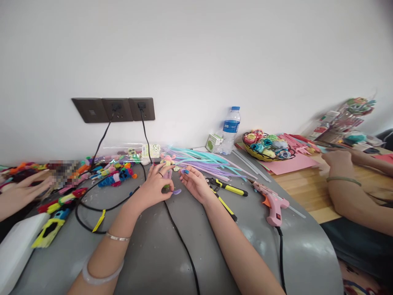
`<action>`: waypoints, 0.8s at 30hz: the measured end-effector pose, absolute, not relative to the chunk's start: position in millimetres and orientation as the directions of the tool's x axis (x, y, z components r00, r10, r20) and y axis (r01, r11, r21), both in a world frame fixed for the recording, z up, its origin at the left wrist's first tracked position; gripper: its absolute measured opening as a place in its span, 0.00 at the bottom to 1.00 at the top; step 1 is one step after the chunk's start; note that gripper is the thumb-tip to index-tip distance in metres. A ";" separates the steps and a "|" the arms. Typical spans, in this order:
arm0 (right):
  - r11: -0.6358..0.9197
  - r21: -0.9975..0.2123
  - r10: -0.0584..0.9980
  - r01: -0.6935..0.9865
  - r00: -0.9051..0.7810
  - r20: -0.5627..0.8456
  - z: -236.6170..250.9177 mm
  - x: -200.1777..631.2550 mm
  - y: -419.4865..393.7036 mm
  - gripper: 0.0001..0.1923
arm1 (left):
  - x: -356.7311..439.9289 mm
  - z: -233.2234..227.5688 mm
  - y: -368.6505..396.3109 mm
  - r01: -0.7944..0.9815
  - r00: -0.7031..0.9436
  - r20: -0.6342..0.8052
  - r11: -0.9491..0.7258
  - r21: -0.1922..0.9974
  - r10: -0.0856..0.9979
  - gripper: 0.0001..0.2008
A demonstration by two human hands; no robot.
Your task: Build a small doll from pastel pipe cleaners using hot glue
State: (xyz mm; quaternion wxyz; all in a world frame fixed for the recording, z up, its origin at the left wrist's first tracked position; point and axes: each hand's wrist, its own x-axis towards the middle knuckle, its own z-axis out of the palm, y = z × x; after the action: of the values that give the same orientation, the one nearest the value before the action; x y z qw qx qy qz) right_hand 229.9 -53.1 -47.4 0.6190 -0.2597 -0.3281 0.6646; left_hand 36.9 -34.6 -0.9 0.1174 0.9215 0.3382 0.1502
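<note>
Purple pipe-cleaner piece point(176, 191) pinched by left hand point(155, 186) (fingers closed); right hand point(196, 185) half-curled, touching it, holding nothing.

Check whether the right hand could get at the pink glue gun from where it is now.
Probably yes. The right hand works at a small pastel piece, and the glue gun lies uncovered on the grey table to its right; only the yellow-handled pliers lie between, flat.

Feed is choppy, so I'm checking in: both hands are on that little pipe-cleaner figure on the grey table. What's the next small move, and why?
Probably keep the left hand pinching the small figure steady while the right hand works the purple piece at its base. Both hands meet on it now, and the purple bit sticks out loose on the grey table. How it attaches is too small to tell.
</note>
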 end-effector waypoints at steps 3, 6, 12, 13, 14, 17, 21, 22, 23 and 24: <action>-0.004 -0.804 0.992 -0.594 -0.103 0.071 -47.3 227.1 -54.0 0.15 | 36.3 1.7 -33.3 0.554 0.711 0.306 -0.772 0.313 0.634 0.05; -0.005 -0.827 0.988 -0.562 -0.128 0.081 -46.0 225.3 -55.6 0.15 | 36.3 3.2 -31.9 0.521 0.693 0.391 -0.795 0.309 0.606 0.05; -0.042 -0.826 0.985 -0.561 -0.160 0.059 -42.9 225.9 -57.5 0.16 | 39.6 4.5 -33.1 0.517 0.632 0.476 -0.790 0.330 0.612 0.06; -0.047 -0.826 0.985 -0.561 -0.163 0.054 -42.7 226.2 -57.5 0.16 | 40.2 4.9 -34.1 0.528 0.616 0.469 -0.774 0.350 0.633 0.06; -0.048 -0.826 0.986 -0.561 -0.161 0.052 -42.7 226.3 -57.3 0.16 | 40.8 5.4 -35.2 0.542 0.596 0.453 -0.748 0.383 0.663 0.06; -0.037 -0.819 0.989 -0.573 -0.136 0.050 -43.2 226.6 -56.4 0.17 | 42.4 5.8 -37.3 0.540 0.534 0.350 -0.629 0.559 0.770 0.06; -0.023 -0.811 0.991 -0.585 -0.119 0.058 -44.0 226.5 -55.9 0.17 | 44.9 1.6 -34.4 0.422 0.484 0.241 -0.466 0.777 0.841 0.09; -0.021 -0.811 0.991 -0.585 -0.121 0.062 -44.2 226.6 -56.0 0.17 | 45.6 0.0 -32.9 0.393 0.473 0.232 -0.439 0.808 0.850 0.09; -0.018 -0.812 0.990 -0.583 -0.124 0.067 -44.3 226.7 -56.3 0.16 | 46.3 -1.5 -31.5 0.364 0.467 0.223 -0.416 0.834 0.856 0.09; -0.016 -0.814 0.989 -0.581 -0.127 0.071 -44.4 226.8 -56.6 0.16 | 47.0 -2.7 -30.3 0.334 0.462 0.215 -0.394 0.856 0.860 0.09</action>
State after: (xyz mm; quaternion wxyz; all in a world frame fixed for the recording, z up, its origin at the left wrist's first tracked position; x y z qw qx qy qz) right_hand 226.8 -56.6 -44.4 0.5985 -0.2796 -0.3655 0.6558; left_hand 47.0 -30.3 -2.7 0.3869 0.7625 0.3916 0.3399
